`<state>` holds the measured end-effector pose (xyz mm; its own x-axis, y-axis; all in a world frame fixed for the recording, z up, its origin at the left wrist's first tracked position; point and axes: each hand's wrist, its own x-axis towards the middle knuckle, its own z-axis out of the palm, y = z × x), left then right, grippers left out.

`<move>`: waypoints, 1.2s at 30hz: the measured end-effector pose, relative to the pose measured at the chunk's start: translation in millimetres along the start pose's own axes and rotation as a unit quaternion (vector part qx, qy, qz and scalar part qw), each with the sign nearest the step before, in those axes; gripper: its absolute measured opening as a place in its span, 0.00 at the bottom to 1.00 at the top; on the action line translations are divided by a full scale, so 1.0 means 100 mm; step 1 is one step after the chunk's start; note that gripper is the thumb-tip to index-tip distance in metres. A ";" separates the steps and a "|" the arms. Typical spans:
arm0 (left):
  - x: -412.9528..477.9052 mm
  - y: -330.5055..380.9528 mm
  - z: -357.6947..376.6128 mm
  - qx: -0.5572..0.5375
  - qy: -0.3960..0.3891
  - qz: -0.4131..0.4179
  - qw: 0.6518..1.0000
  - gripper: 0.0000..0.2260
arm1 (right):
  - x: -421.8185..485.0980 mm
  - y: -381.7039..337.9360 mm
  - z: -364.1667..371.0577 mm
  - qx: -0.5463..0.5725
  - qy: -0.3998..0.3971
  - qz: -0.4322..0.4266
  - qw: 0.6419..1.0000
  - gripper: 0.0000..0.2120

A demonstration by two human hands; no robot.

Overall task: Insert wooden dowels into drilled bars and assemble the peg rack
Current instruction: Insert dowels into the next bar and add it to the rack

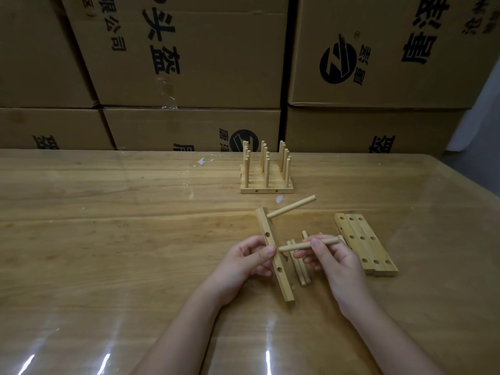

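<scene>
Step in hand: second peg going into the bar. Left hand [243, 259] grips the drilled bar [284, 282] around its middle, fingers curled behind and thumb on the front, bar tilted with one end far and one near, held just above the table [108, 212]. First dowel [293, 209] is already seated in the far end hole and sticks out to the right. Right hand [335, 263] pinches the second dowel [295, 247] near its right end; its left tip meets the bar just beside the left thumb, and I cannot tell if it is in a hole yet. Two open holes show on the bar face. To do it well: keep the dowel square to the bar and parallel to the first dowel, move the thumb off the hole, brace the bar from behind, push straight with a slight twist, stop when snug. Loose dowels [299, 269] lie under the hands, spare bars [362, 242] to the right, a finished rack [266, 182] further back.
</scene>
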<state>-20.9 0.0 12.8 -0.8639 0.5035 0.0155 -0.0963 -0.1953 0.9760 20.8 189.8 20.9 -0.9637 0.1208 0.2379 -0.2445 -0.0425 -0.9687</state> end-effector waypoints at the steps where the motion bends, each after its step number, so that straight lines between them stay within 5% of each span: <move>1: 0.00 0.00 0.00 0.003 0.000 -0.002 1.000 0.13 | 0.00 0.00 0.00 -0.003 0.001 -0.004 1.000 0.12; 36: -0.02 0.00 0.01 0.050 -0.005 -0.002 0.999 0.15 | -0.04 0.03 0.03 -0.089 -0.003 -0.034 0.995 0.12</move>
<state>-18.7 -0.3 12.8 -0.8589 0.5119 0.0135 -0.0493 -0.1089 0.9928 23.9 186.6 16.9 -0.9466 0.1110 0.3028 -0.2865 0.1416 -0.9475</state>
